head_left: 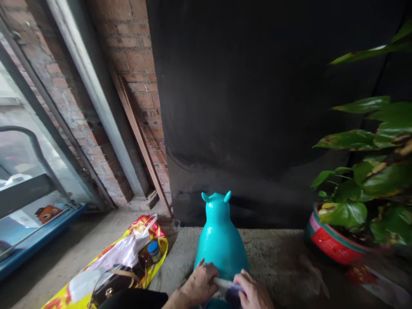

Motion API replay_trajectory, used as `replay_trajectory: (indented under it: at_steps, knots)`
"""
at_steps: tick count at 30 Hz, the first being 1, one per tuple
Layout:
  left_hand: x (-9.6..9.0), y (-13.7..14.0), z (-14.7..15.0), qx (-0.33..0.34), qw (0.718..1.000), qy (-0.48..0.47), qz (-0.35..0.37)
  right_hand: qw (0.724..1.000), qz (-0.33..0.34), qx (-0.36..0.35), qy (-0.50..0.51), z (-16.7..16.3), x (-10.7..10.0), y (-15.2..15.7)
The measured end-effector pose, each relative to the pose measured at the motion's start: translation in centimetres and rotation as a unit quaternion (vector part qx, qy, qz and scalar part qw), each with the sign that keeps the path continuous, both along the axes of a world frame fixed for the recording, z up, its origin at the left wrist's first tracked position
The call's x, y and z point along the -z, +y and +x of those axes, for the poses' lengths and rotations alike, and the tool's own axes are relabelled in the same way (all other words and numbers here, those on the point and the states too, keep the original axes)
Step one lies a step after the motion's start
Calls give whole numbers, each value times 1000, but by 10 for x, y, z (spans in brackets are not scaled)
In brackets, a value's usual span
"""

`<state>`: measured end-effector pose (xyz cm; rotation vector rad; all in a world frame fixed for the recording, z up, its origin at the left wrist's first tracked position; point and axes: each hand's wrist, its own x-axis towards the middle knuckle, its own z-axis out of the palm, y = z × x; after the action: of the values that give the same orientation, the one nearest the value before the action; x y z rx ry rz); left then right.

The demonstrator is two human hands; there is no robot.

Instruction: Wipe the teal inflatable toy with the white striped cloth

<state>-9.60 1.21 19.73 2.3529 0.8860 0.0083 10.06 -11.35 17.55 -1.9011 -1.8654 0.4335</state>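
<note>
Turquoise toy (220, 240) — touching, just beyond hands (225, 286)

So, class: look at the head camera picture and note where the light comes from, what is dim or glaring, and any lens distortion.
In the head view, daylight enters from the glass front on the left; the black wall stays dim and featureless; the turquoise toy shows small glossy highlights; the pipe and brick wall lean, a wide-angle effect; both hands, left hand and right hand, are slightly soft at the bottom edge.

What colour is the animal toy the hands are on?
Teal, plain and glossy: the toy shows best in the head view, with the left hand and right hand at its base.
</note>
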Motion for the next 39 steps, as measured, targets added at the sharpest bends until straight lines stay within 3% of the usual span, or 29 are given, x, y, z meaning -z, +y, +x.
replay_trajectory:
  at_steps: [6, 11, 17, 20, 25, 28, 31, 35, 39]
  knots:
    - [-11, 11, -13, -27, 999, 40, -5, 999, -26, 20, -12, 7, -27, -7]
    - [-23, 16, -26, -60, 996, 65, -33, 999, -29, 33, -14, 23, -31, -14]
    - [-43, 29, -26, -104, 993, 54, -11, 996, 39, 84, 19, 36, -44, 3]
    - [-64, 48, -17, -124, 992, 26, 28, 993, 74, 94, 2, 44, -70, 30]
    - [-114, 86, -1, -150, 983, -26, 100, 984, 153, 85, -26, 63, -137, 72]
    - [-128, 94, 2, -151, 981, -29, 121, 977, 192, 83, -37, 68, -159, 81]
    - [-112, 84, -2, -135, 984, -1, 114, 977, 191, 88, -42, 63, -140, 74]
    - [-59, 48, -16, -94, 990, 91, 48, 990, 81, 110, -25, 36, -57, 33]
    - [-14, 15, -33, -57, 978, 196, -36, 996, 25, 86, -5, 2, 18, -26]
